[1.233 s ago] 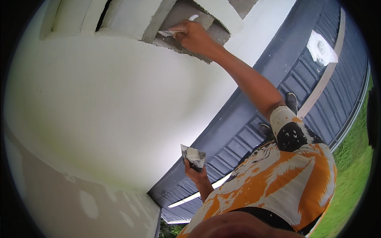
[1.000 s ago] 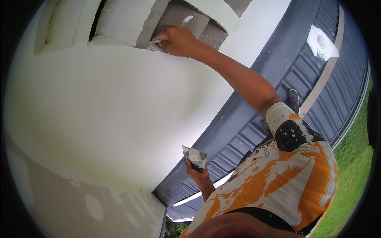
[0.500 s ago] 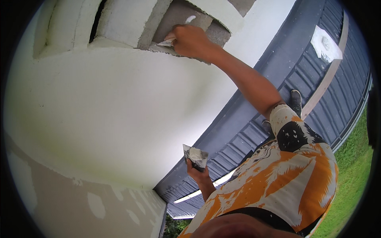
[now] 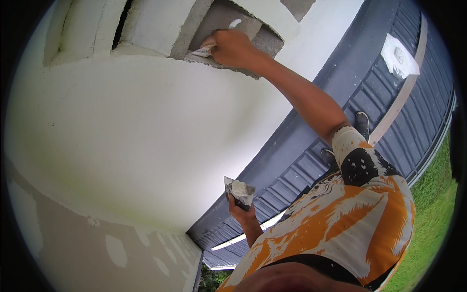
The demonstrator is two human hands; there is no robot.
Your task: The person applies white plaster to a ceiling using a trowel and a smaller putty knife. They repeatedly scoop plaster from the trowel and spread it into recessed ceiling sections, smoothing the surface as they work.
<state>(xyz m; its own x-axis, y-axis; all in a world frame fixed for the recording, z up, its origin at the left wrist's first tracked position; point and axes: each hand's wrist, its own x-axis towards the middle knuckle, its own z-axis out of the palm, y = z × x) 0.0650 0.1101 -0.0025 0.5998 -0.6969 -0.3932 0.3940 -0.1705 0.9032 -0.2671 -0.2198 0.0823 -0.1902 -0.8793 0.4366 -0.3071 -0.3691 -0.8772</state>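
Right hand: the right hand (image 4: 233, 47) is closed around a thin flat blade (image 4: 201, 51), grasping it at the far side of the scene; its handle is hidden by the fingers.
Blade direction: the long axis runs roughly left to right, the tip pointing left and slightly near, inside the wall recess (image 4: 206, 22) by its near left corner; whether it touches the surface I cannot tell.
Left hand: the left hand (image 4: 242, 215), well nearer, grasps a metal plate (image 4: 246, 198) from below.
Plate direction: its broad edge faces far, slanting from far left to near right; its narrower end points near, into the hand.
Putty: a pale lump (image 4: 238, 188) rests on the plate's face.
Wall: the cream wall (image 4: 146, 121) spreads left of both arms.
Roof: on the dark ribbed roof (image 4: 372, 97) at right, a white sheet (image 4: 387, 54) lies touching a timber strip (image 4: 396, 107), far beyond the shoes (image 4: 362, 122).
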